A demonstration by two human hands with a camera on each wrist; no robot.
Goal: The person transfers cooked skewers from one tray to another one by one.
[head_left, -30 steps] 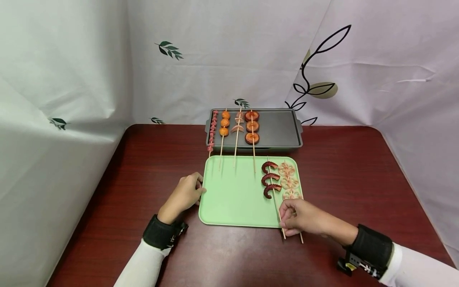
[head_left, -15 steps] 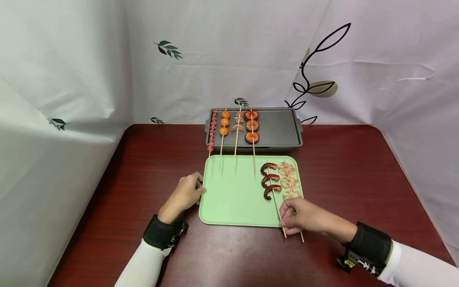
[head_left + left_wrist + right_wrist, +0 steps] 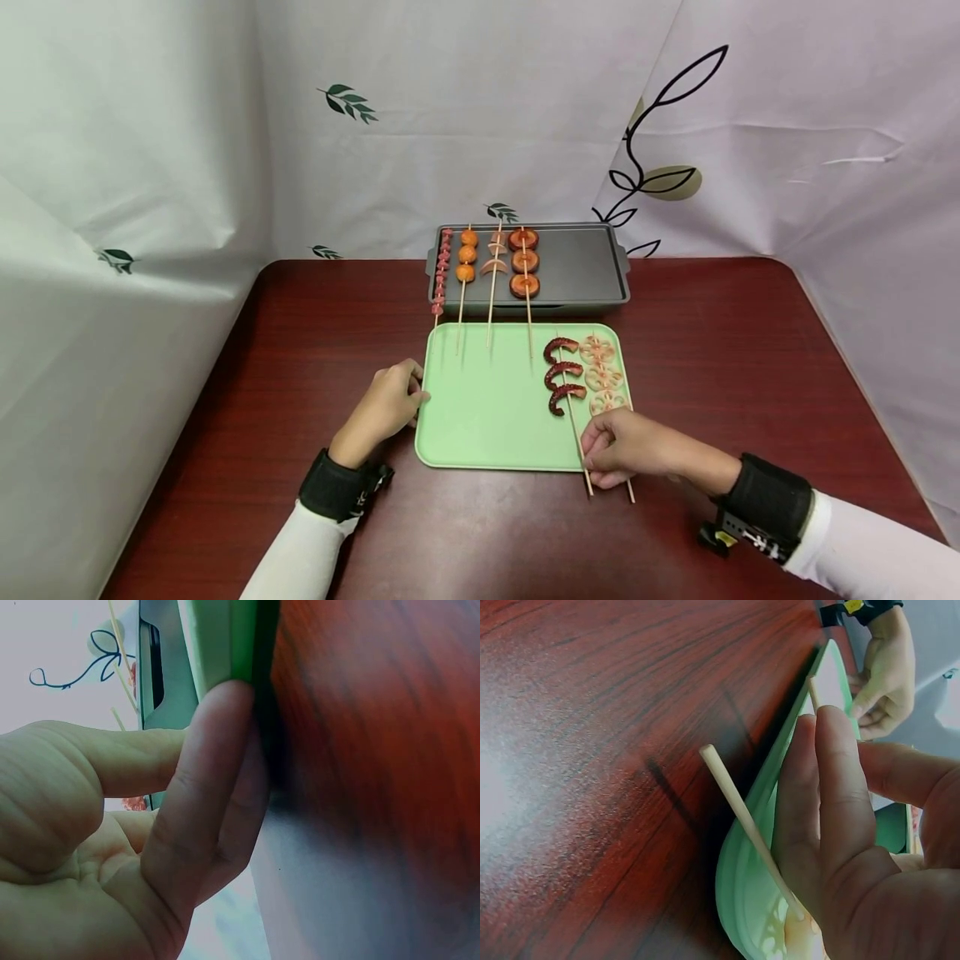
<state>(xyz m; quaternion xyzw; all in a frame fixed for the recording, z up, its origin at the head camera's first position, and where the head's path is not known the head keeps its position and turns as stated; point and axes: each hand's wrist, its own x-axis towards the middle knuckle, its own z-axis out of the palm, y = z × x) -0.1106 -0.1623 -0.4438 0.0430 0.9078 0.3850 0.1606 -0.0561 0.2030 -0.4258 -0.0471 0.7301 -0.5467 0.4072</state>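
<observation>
My right hand (image 3: 630, 446) pinches the bare lower stick of a tentacle skewer (image 3: 566, 373), whose three dark red curled pieces lie over the right part of the green tray (image 3: 487, 417). Right beside it is a lotus root skewer (image 3: 602, 377), its lower stick passing under the same hand. In the right wrist view the held stick (image 3: 814, 691) pokes out past the fingertips, while the lotus skewer's stick (image 3: 739, 806) runs free over the tray's rim. At the tray's left edge, my left hand (image 3: 386, 404) grips the rim (image 3: 217, 645) between thumb and fingers.
Behind the tray stands a grey grill pan (image 3: 577, 262). Across its left half lie a small-meat skewer (image 3: 441, 271), an orange ball skewer (image 3: 467, 254), a pink slice skewer (image 3: 495, 265) and a mushroom skewer (image 3: 524, 262), sticks reaching toward the tray. White cloth (image 3: 450, 108) hangs behind.
The tentacle skewer's far tip has dropped slightly toward me, and its near end has shifted a little left with my right hand. My left hand stays on the tray's edge.
</observation>
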